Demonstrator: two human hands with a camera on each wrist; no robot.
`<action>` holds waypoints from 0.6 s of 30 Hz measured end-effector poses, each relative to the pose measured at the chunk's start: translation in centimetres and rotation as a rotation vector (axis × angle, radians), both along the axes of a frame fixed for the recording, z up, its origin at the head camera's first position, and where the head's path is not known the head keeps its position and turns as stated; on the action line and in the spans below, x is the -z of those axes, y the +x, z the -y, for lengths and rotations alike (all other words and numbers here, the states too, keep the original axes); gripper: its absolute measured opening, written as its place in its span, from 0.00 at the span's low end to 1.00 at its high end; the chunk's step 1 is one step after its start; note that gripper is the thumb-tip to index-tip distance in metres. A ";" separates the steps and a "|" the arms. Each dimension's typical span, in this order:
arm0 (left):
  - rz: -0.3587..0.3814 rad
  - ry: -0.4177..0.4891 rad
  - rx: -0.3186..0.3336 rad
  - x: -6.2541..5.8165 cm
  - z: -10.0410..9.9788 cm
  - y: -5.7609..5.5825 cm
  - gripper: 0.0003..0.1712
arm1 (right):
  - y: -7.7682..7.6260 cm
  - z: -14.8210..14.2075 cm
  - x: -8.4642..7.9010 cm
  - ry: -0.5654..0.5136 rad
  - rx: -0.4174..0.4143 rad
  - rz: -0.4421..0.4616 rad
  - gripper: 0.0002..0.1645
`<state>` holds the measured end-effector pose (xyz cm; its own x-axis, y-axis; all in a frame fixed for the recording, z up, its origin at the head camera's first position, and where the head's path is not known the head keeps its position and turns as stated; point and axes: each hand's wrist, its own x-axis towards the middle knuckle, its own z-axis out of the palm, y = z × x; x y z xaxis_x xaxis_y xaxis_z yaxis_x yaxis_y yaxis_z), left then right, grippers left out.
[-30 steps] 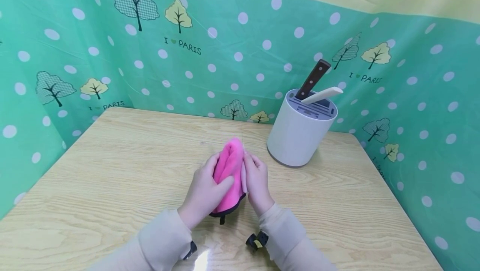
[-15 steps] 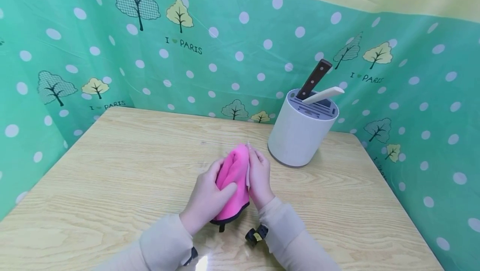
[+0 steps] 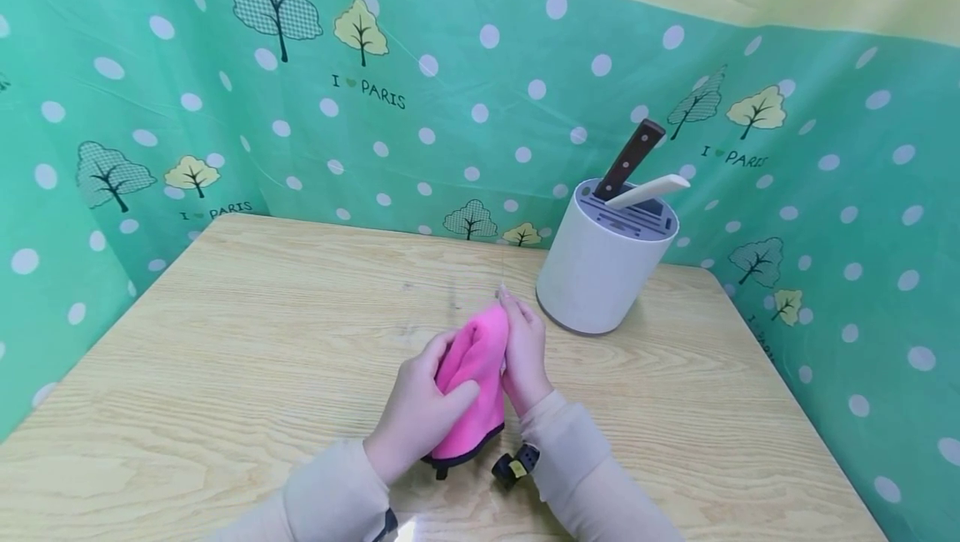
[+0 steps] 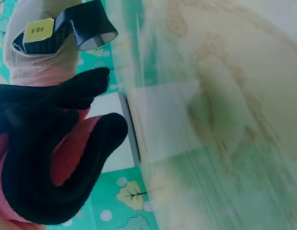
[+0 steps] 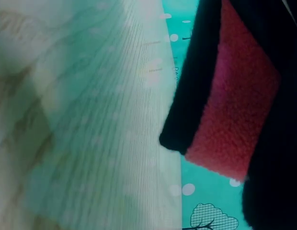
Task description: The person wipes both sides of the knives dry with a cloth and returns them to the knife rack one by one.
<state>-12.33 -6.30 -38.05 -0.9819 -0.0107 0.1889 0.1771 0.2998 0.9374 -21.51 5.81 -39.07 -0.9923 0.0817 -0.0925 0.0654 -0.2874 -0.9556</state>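
A folded pink cloth (image 3: 480, 383) with a dark edge and a small loop is gripped by my left hand (image 3: 416, 404), thumb over its front. My right hand (image 3: 527, 350) lies along its right side, fingers pointing away from me. A thin pale thing (image 3: 503, 363) shows as a sliver between cloth and right palm, and a pale tip stands at the right fingertips; I cannot tell its kind. Seen from the left wrist, the cloth's dark edge (image 4: 110, 139) curls in a loop. In the right wrist view, the fuzzy cloth (image 5: 234, 105) fills the right side.
A white knife block (image 3: 600, 275) stands beyond my right hand, holding a brown-handled knife (image 3: 630, 160) and a white-handled one (image 3: 648, 190). The wooden table (image 3: 247, 342) ends at a green dotted curtain (image 3: 420, 133). Each wrist carries a black camera, such as the right one (image 3: 513, 467).
The cloth and my left hand have moved toward me and slightly right. My right hand has shifted slightly right, its fingertips now beyond the cloth's top. The knife block stays put.
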 end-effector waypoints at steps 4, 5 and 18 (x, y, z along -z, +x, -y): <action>-0.007 -0.006 -0.009 0.2 -0.1 0.0 0.33 | -0.2 -0.1 0.1 0.007 0.016 0.004 0.18; -0.006 -0.005 -0.010 0.2 -0.1 0.0 0.34 | -0.2 -0.1 0.1 0.012 0.018 0.007 0.18; -0.001 0.025 -0.020 0.4 -0.5 -0.1 0.36 | -0.1 -0.3 0.3 0.065 0.033 0.006 0.18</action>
<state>-12.40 -5.77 -38.47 -0.9812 -0.0354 0.1896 0.1724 0.2799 0.9444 -21.62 6.09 -39.40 -0.9885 0.1203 -0.0921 0.0630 -0.2266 -0.9719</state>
